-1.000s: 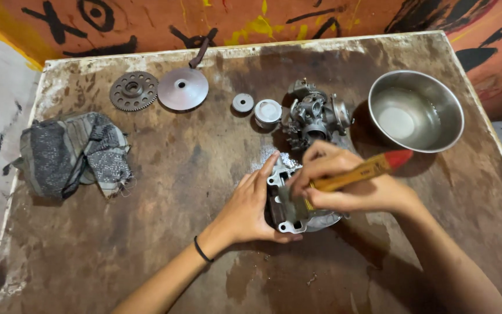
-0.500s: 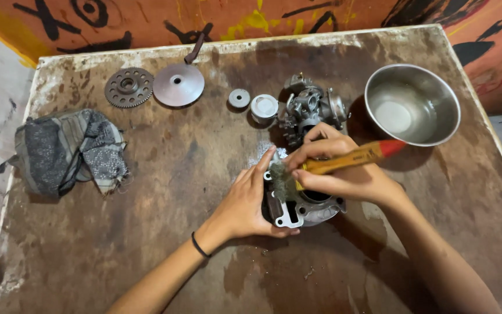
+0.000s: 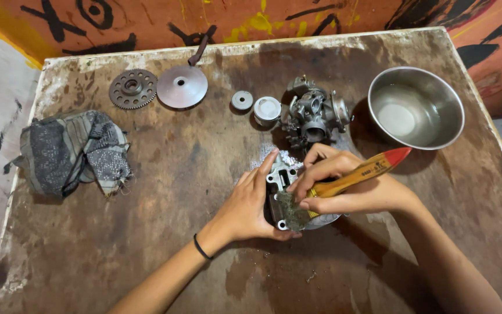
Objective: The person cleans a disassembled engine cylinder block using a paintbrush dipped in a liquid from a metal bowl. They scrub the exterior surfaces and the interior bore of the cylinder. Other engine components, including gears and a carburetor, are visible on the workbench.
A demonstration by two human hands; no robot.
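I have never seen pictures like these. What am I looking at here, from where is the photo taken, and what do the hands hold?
There is no machine, only a person's two bare hands, seen from a camera worn on the head and looking down. The left hand steadies a grey metal engine part on a worn brown table. The right hand holds a wooden-handled brush with a red tip against it. Also on the table: a steel bowl, a carburettor, a toothed gear, a metal disc, two small round parts and a crumpled rag.

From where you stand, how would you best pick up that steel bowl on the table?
Grip the steel bowl by its thin raised rim, coming down from above at the near-left edge. It sits upright and open-mouthed with liquid inside, so a level rim pinch, thumb outside, probably keeps it from spilling. The carburetor stands close on its left.
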